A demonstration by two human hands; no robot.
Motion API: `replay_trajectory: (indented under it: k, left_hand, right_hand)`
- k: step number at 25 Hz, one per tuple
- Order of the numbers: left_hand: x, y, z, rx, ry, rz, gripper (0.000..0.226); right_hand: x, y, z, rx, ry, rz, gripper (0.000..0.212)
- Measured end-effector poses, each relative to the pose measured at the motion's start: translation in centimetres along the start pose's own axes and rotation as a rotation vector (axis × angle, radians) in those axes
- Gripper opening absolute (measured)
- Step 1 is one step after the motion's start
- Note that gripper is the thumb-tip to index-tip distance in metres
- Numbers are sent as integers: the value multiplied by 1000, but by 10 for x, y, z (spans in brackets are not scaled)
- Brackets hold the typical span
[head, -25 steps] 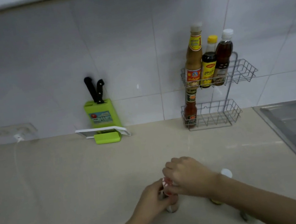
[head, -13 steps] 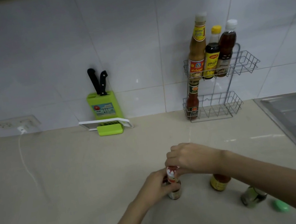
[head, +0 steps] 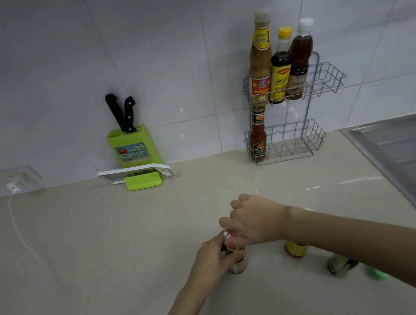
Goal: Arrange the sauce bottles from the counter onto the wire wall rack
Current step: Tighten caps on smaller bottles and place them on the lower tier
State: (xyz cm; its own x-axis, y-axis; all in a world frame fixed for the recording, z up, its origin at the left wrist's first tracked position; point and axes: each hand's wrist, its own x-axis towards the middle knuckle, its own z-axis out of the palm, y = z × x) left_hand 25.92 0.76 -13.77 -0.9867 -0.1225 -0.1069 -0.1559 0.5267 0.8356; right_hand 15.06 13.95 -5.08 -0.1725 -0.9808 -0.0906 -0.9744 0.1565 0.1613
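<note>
- The left hand [head: 212,262] was wrapped around the body of a small sauce bottle [head: 237,264] standing on the counter [head: 94,257] at about 6 o'clock in the view, apparently to steady it.
- The right hand [head: 255,220] was closed over that bottle's red-and-white top, fingers curled down on it; this looked like a grip for lifting or for tightening the cap, though which one could not be told.
- Two more bottles waited near the forearm at 5 o'clock: a yellow-labelled bottle [head: 296,249] mostly hidden behind the wrist, and a greenish bottle [head: 340,267], blurred, beside a loose green cap-like object [head: 378,273].
- The wire rack [head: 325,79] stood against the tiled wall at 1 o'clock. Its upper basket held three tall bottles crowded to the left, leaving its right half free.
- The lower basket [head: 294,141] held one red sauce bottle [head: 258,138] at its left end; the rest lay open, probably the easiest room for short bottles.
- The path to the rack was bare counter. The sink edge [head: 380,154] lay at 3 o'clock, and the green knife block [head: 131,147] at 11 o'clock stood well apart.
</note>
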Motion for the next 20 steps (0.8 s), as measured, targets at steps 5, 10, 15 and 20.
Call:
replay_trajectory:
  k: [5,10,15,20]
  left_hand:
    - [-5,0,10,12,102,25,14]
    - [-10,-1,19,107,241,19,22]
    - [-12,-8,24,-183,181,-21,40]
    - [-13,-25,28,-390,158,-121,41]
  right_hand:
    - [6,-13,-9,74,-44,174,38]
    - [8,-23,-9,78,-162,324,44]
    - [3,-23,-10,252,-148,442,60]
    - [3,-6,-3,543,-190,523,59]
